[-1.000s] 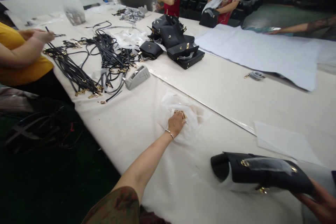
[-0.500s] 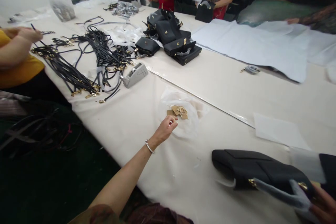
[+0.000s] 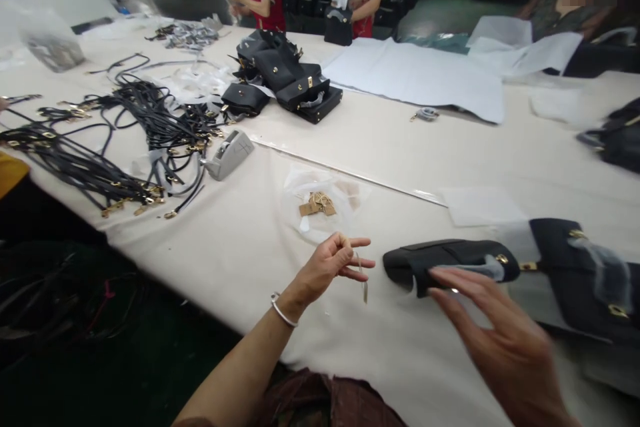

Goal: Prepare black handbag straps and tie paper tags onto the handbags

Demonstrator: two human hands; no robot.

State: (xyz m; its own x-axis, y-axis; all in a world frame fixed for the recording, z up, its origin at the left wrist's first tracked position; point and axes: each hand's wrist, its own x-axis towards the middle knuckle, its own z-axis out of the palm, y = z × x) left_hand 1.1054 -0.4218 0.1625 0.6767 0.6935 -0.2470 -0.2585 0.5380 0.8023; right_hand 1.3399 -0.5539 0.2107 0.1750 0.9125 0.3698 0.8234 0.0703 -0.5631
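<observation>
Thumb and forefinger of my left hand (image 3: 327, 265) are pinched on the thin string of a hang tag (image 3: 365, 292); the tag dangles edge-on below, and the other fingers stretch out to the right. A black handbag (image 3: 443, 255) lies on its side just beyond, with a plastic-wrapped handle and gold fittings. My right hand (image 3: 505, 333), blurred, has its thumb and forefinger around the near left edge of this bag. Brown tags (image 3: 317, 205) with pale strings lie in a clear plastic bag (image 3: 295, 183) past my left hand.
A second black handbag (image 3: 575, 273) lies at the right. Grey tape dispenser (image 3: 230, 155), tangled black straps (image 3: 150, 113) and piled black handbags (image 3: 285, 73) are on the left and far table (image 3: 240, 233). A strip (image 3: 350, 173) crosses it. Co-workers stand opposite.
My left hand has come away from the brown tags toward me and right, carrying one by its string. My right hand has moved into fuller view at the handbag's left edge. The view has turned right.
</observation>
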